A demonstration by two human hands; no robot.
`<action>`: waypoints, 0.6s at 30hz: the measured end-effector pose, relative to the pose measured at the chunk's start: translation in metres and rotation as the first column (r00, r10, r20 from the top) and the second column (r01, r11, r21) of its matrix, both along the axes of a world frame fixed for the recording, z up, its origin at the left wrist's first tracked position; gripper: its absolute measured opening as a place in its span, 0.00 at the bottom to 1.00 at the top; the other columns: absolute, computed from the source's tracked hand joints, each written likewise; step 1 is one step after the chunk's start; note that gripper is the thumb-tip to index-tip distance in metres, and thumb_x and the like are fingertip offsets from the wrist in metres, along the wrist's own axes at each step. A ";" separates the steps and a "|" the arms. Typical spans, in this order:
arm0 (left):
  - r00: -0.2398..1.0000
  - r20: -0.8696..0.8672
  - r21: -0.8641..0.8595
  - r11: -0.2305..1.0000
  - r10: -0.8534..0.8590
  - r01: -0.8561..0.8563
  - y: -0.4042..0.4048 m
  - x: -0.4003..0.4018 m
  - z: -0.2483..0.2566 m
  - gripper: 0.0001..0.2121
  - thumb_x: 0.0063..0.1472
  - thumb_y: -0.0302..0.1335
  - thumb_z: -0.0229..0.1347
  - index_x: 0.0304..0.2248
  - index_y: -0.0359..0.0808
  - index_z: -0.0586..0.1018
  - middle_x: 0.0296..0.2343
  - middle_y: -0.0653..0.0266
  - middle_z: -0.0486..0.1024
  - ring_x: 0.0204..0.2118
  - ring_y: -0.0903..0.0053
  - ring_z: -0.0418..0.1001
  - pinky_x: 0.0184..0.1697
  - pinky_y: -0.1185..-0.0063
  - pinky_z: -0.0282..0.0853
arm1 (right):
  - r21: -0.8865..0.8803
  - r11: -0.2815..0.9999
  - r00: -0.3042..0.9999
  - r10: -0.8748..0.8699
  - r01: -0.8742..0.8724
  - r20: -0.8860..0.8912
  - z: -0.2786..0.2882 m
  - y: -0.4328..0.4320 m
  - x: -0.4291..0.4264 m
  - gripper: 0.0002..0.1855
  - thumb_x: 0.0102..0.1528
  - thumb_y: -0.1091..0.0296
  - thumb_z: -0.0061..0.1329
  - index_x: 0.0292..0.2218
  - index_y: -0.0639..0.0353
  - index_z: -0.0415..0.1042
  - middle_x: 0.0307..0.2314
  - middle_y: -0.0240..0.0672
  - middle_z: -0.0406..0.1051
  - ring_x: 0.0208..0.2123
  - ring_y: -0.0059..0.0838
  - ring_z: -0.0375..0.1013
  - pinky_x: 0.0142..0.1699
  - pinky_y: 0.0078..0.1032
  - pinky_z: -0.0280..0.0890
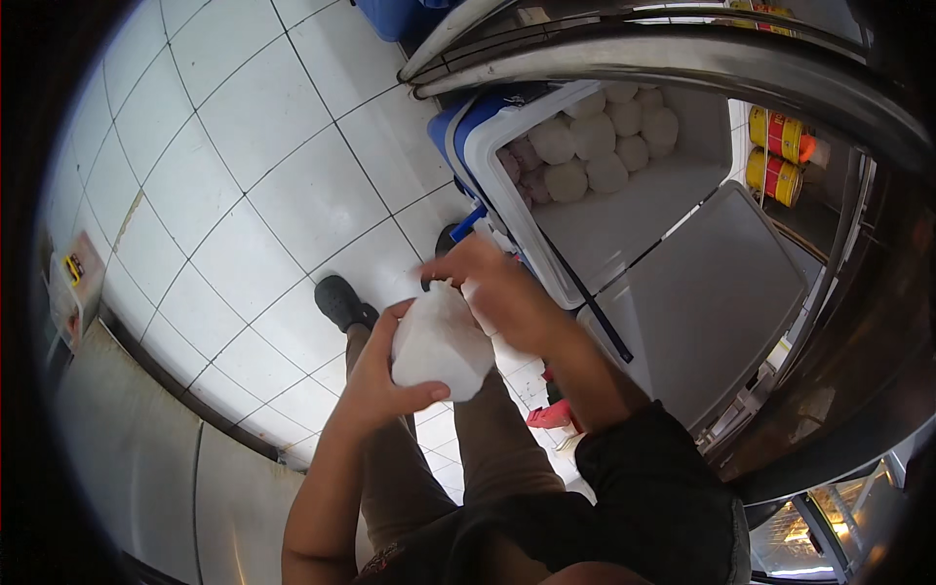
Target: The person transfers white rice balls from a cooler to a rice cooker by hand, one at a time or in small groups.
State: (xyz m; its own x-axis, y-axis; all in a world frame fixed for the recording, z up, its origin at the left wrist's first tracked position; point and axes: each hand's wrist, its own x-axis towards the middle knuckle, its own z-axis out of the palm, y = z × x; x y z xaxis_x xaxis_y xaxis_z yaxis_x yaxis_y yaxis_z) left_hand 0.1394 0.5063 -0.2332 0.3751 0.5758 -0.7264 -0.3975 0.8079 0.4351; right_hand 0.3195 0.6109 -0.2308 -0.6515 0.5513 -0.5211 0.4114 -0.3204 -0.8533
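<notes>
A white, rounded lump [442, 344] with flattish sides and a small tuft at its top is in my left hand [380, 373]. The thumb lies across its near face and the fingers wrap its far left side. What it is made of cannot be told for sure. My right hand [490, 292] is motion-blurred beside the tuft, with its fingers curled over the top. Whether those fingers pinch anything is unclear. To the right, a blue cooler box [482, 150] with a white rim holds several pale round balls [574, 139], some pinkish, heaped at its far left end.
The cooler's grey lid [702, 292] hangs towards me, and a dark strap [599, 314] crosses its hinge side. Curved steel tubing [621, 62] passes above the box. Yellow-and-red cans [775, 157] stand on a shelf beyond. White floor tiles [219, 183] and a steel cabinet [139, 453] lie leftward.
</notes>
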 end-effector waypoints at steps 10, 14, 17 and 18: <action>0.999 0.042 -0.099 0.995 0.019 -0.015 -0.035 -0.015 -0.036 0.42 0.36 0.32 0.64 0.52 0.34 0.56 0.41 0.60 0.65 0.44 0.74 0.65 0.46 0.77 0.61 | 0.734 0.584 0.246 -0.811 0.346 0.530 -0.187 0.181 0.355 0.30 0.51 0.55 0.47 0.48 0.67 0.59 0.43 0.44 0.63 0.45 0.33 0.63 0.49 0.29 0.57; 1.000 0.025 -0.157 0.988 0.013 -0.009 -0.055 -0.020 -0.035 0.42 0.37 0.31 0.62 0.53 0.35 0.55 0.41 0.60 0.65 0.44 0.73 0.65 0.47 0.77 0.61 | 0.750 0.652 0.333 -0.736 0.112 0.590 -0.202 0.197 0.346 0.41 0.43 0.52 0.56 0.50 0.72 0.57 0.46 0.48 0.62 0.47 0.36 0.63 0.51 0.31 0.58; 0.999 0.026 -0.144 0.989 0.035 -0.031 -0.059 -0.022 -0.032 0.42 0.37 0.32 0.62 0.53 0.35 0.55 0.41 0.60 0.65 0.45 0.72 0.64 0.48 0.76 0.60 | 0.745 0.666 0.315 -0.699 -0.041 0.642 -0.201 0.202 0.348 0.45 0.36 0.52 0.62 0.48 0.74 0.60 0.44 0.47 0.64 0.44 0.36 0.65 0.48 0.31 0.60; 0.999 0.023 -0.133 0.990 0.042 -0.039 -0.061 -0.022 -0.032 0.42 0.37 0.33 0.62 0.53 0.35 0.56 0.41 0.60 0.65 0.45 0.72 0.64 0.48 0.76 0.59 | 0.733 0.679 0.289 -0.694 -0.041 0.659 -0.201 0.202 0.345 0.45 0.35 0.52 0.63 0.47 0.74 0.60 0.43 0.46 0.65 0.43 0.36 0.65 0.47 0.31 0.60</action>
